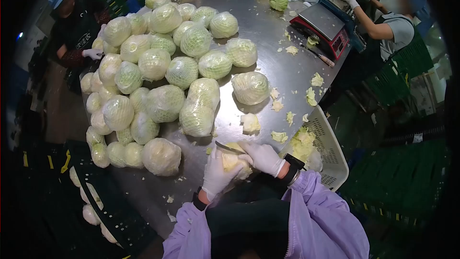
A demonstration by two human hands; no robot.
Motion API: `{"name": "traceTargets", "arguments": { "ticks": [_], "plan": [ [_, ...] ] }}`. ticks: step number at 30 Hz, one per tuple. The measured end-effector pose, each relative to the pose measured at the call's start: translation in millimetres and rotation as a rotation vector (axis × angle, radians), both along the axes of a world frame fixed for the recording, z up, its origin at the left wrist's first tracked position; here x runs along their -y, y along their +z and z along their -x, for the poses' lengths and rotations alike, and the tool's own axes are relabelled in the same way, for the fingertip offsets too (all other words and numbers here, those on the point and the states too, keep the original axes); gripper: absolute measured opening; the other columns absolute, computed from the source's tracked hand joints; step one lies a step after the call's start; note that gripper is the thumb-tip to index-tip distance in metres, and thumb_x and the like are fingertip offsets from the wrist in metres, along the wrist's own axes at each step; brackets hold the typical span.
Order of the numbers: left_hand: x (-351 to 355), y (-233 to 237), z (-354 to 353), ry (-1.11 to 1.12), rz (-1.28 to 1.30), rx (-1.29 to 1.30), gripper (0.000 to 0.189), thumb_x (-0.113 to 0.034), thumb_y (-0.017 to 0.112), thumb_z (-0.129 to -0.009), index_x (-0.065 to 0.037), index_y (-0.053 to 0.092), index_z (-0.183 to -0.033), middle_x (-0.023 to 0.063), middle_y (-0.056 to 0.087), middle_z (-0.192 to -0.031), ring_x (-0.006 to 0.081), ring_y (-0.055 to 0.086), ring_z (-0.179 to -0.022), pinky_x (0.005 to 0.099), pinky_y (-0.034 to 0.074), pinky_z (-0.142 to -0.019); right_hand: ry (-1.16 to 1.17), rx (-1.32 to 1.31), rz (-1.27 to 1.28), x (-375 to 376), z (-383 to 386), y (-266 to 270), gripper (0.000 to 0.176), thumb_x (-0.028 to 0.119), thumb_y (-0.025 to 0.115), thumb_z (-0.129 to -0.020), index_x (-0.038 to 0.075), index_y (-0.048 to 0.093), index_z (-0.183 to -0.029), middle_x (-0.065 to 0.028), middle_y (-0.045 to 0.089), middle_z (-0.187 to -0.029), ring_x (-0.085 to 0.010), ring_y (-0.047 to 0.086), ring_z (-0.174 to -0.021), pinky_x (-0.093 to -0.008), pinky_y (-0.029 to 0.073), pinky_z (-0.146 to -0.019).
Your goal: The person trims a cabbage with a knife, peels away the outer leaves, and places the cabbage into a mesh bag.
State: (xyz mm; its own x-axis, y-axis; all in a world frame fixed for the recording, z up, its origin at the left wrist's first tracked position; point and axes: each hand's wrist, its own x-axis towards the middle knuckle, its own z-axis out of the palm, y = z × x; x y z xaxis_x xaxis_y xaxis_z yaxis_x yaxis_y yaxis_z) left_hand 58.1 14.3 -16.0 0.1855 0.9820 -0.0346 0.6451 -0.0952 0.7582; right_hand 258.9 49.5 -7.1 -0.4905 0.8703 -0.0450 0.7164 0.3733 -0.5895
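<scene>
In white gloves, both my hands work at the near edge of the metal table. My left hand [218, 173] is closed around the side of a pale trimmed cabbage [233, 159]. My right hand [263, 158] grips a knife [228, 147], whose dark curved blade lies across the top of the cabbage; its handle is hidden in my fingers. Just beyond, a loose cabbage piece [250, 123] rests on the table. Farther off sits a wrapped cabbage [250, 88], apart from the large pile of wrapped cabbages [154, 64] on the left.
At my right, a white basket [330, 146] contains leaf trimmings. A red scale [322, 21] and another knife [324, 59] lie farther right on the table [268, 31]. Co-workers stand left, right and at the far side. A dark green crate [112, 206] of cabbages stands lower left.
</scene>
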Motion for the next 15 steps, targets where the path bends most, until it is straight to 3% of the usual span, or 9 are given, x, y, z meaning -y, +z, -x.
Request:
{"name": "traceTargets", "arguments": {
  "ticks": [5,7,8,9,11,12,15],
  "plan": [
    [-7,14,-3,-0.163,-0.037,-0.078,0.088,-0.04,0.076,-0.072,0.002,0.035,-0.139,0.0251,0.039,-0.139,0.0402,0.045,-0.121,0.0449,0.04,-0.099,-0.082,-0.138,0.117,-22,-19,-15,0.044,0.037,0.051,-0.094,0.006,0.053,-0.126,-0.0194,0.065,-0.098,-0.0381,0.064,-0.085,-0.0429,0.052,-0.071],
    [-6,13,0,-0.148,-0.023,-0.059,0.087,-0.04,0.076,-0.072,0.002,0.036,-0.138,0.0252,0.039,-0.139,0.0402,0.045,-0.122,0.0449,0.04,-0.1,-0.236,-0.316,0.521,-24,-22,0,0.045,0.037,0.054,-0.093,0.005,0.054,-0.125,-0.0187,0.066,-0.099,-0.0375,0.064,-0.092,-0.0423,0.051,-0.078],
    [-5,12,2,-0.129,-0.007,-0.038,0.087,-0.04,0.077,-0.072,0.002,0.038,-0.137,0.0253,0.038,-0.14,0.0403,0.044,-0.123,0.0449,0.04,-0.1,-0.216,-0.326,0.36,-18,-20,5,0.054,0.042,0.061,-0.088,0.005,0.053,-0.126,-0.0193,0.064,-0.108,-0.0367,0.062,-0.098,-0.0418,0.05,-0.083],
    [-5,9,4,-0.125,-0.003,-0.038,0.087,-0.04,0.077,-0.072,0.002,0.038,-0.137,0.0253,0.038,-0.14,0.0403,0.044,-0.123,0.0449,0.04,-0.1,-0.212,-0.325,0.365,-12,-16,1,0.054,0.042,0.061,-0.088,0.005,0.053,-0.126,-0.0193,0.064,-0.108,-0.0367,0.062,-0.098,-0.0418,0.05,-0.083],
    [-4,5,8,-0.098,-0.064,0.058,0.085,-0.039,0.077,-0.072,0.002,0.039,-0.136,0.0251,0.039,-0.139,0.0403,0.044,-0.124,0.0453,0.039,-0.101,-0.106,-0.28,-0.085,4,-2,-4,0.067,0.044,0.07,-0.082,0.003,0.049,-0.13,-0.0214,0.064,-0.098,-0.0375,0.063,-0.086,-0.0401,0.05,-0.076],
    [-4,6,6,-0.1,-0.064,0.058,0.085,-0.039,0.077,-0.072,0.002,0.039,-0.136,0.0251,0.039,-0.139,0.0403,0.044,-0.124,0.0453,0.039,-0.101,-0.173,-0.199,0.092,7,1,0,0.071,0.046,0.074,-0.076,0.0,0.052,-0.126,-0.0227,0.063,-0.104,-0.0369,0.061,-0.096,-0.0391,0.048,-0.083],
    [-7,14,-1,-0.209,-0.086,-0.002,0.084,-0.039,0.076,-0.072,0.002,0.04,-0.136,0.0236,0.041,-0.139,0.0383,0.042,-0.126,0.0453,0.038,-0.102,-0.115,-0.216,0.246,-1,-8,10,0.063,0.047,0.069,-0.079,0.003,0.055,-0.122,-0.0213,0.06,-0.117,-0.0374,0.058,-0.106,-0.0414,0.048,-0.087]
  ]
}}
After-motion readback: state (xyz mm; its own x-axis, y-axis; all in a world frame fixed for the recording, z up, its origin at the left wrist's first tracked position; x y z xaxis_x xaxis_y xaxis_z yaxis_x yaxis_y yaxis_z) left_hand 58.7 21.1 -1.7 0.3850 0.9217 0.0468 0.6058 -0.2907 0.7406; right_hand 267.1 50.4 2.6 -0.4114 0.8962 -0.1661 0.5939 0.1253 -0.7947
